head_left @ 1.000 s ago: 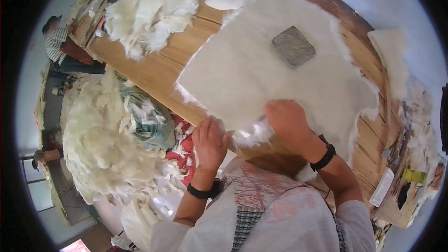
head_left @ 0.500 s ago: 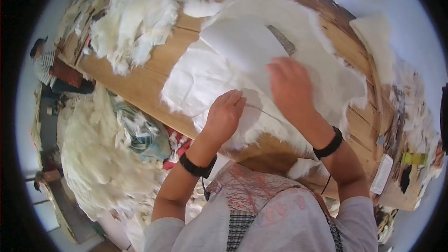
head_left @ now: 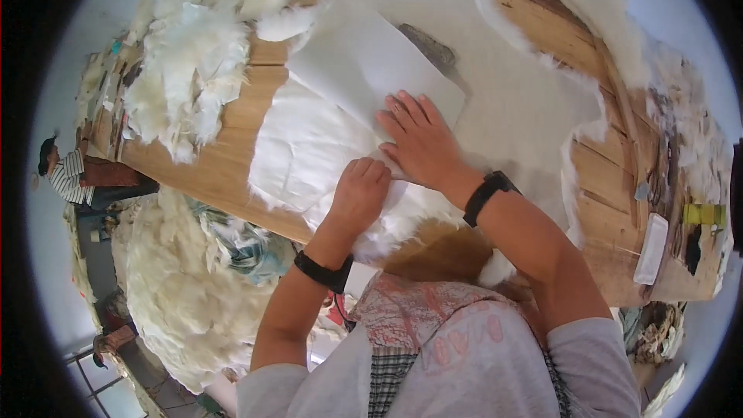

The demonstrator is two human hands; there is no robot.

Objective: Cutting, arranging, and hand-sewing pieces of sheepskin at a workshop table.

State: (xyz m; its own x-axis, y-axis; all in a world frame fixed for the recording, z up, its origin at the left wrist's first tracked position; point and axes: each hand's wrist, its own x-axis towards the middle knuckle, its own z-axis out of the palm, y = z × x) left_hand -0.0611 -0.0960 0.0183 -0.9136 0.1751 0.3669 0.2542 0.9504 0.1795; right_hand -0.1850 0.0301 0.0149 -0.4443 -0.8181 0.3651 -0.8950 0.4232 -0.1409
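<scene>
1. The wooden table [head_left: 217,170] spreads beneath the pale pelt [head_left: 534,120] and shows past its left and right edges.
2. The pelt, the landmark here, lies flat with a fuzzy, uneven border.
3. A big cream fleece heap [head_left: 186,279] sits below and left of the pelt, off the table.
4. White fleece scraps [head_left: 190,54] lie on the table, left of the pelt.
5. A smooth flap [head_left: 352,54] is folded over the pelt's left part, beside bared white fluff [head_left: 298,143].
6. The right hand [head_left: 422,143] rests on the flap over the pelt, fingers spread.
7. The left hand [head_left: 361,192] has curled fingers on the fluff left of the pelt; I cannot tell whether they pinch it.
8. A gray block [head_left: 429,46] stands on the pelt, partly hidden by the flap.
</scene>
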